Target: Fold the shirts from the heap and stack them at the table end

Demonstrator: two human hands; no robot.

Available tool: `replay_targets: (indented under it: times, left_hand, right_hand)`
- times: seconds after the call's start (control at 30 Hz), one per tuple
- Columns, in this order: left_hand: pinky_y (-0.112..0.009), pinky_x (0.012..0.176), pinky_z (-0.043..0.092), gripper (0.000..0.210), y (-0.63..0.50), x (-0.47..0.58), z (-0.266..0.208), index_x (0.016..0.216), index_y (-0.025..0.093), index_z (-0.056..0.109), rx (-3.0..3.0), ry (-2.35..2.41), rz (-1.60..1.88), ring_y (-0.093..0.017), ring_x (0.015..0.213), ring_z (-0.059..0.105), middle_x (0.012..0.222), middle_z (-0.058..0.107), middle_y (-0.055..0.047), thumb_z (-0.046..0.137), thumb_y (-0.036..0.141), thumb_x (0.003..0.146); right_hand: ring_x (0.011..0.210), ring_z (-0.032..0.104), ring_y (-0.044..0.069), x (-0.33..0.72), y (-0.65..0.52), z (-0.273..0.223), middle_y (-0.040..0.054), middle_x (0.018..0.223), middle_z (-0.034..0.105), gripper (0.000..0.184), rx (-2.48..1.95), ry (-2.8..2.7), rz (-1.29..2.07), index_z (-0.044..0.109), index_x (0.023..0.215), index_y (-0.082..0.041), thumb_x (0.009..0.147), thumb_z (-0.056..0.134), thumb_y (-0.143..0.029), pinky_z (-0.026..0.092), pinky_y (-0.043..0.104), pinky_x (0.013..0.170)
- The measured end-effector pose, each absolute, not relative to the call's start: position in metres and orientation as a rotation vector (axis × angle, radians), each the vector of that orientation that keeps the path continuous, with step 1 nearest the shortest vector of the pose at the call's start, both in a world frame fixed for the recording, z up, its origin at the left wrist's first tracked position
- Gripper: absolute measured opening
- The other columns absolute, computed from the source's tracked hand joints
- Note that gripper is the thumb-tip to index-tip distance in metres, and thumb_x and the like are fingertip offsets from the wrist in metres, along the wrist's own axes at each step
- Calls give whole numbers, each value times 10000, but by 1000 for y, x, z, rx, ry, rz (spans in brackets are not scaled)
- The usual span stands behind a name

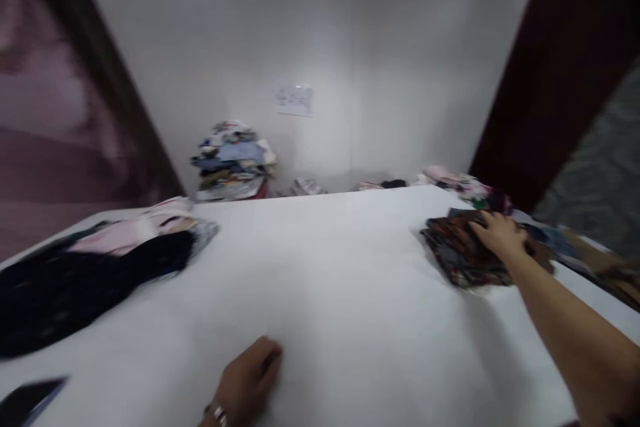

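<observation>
My right hand reaches far out and lies on top of a folded pile of dark patterned clothes, brown, rust and grey. Its fingers look spread over the cloth rather than wrapped round it. Low in the picture, my left hand is curled closed above or on the white table, with nothing visible in it. A metal watch or bracelet sits on that wrist. Motion blur softens both hands.
Dark navy and pink clothes lie spread on the left. Beyond the far edge, a tall clothes stack stands by the wall under a paper sign. More garments line the back right. A dark flat object lies front left.
</observation>
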State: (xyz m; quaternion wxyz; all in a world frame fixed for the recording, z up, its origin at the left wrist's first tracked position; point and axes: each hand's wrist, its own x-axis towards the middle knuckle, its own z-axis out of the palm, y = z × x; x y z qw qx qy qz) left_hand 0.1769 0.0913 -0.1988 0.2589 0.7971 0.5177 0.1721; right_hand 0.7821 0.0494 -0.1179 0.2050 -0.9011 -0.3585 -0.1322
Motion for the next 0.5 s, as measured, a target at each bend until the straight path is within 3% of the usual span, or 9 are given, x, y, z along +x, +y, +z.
replay_targets:
  times: [0.1,0.2,0.3,0.4,0.5]
  left_hand:
    - [-269,680,413,167,88,180,-190,745,231,639,2194,1349,480,-157,704,570,754,644,-9,474,250,764]
    - [-252,688,415,185,92,179,-186,787,213,677,2129,1354,421,-148,714,575,770,666,-7,502,226,728]
    - [-235,645,427,213,98,170,-181,818,194,694,1975,1356,472,-134,674,565,752,673,-3,513,282,749]
    - [-234,628,438,248,108,150,-171,846,180,700,1883,1407,625,-129,652,560,745,676,-4,515,325,766]
    - [-230,646,453,246,129,114,-158,863,194,704,1896,1538,713,-125,660,575,756,685,4,517,332,783]
  right_hand:
    - [1350,296,342,745,51,-128,199,1346,474,551,-2097,-1309,-632,591,1181,-279,854,269,-584,245,577,1040]
    - [1219,492,326,677,54,-156,138,1181,623,538,-1840,-1693,-314,659,1024,-275,823,332,-652,415,489,1003]
    - [1104,591,322,591,53,-188,102,1122,670,515,-1689,-1893,20,704,972,-250,803,429,-651,568,439,798]
    - [1126,582,299,516,51,-212,76,1170,650,474,-1545,-2027,126,710,1028,-263,840,436,-601,558,446,847]
    - [1188,534,288,468,52,-227,52,1251,597,432,-1480,-2147,164,681,1121,-281,865,448,-539,476,480,974]
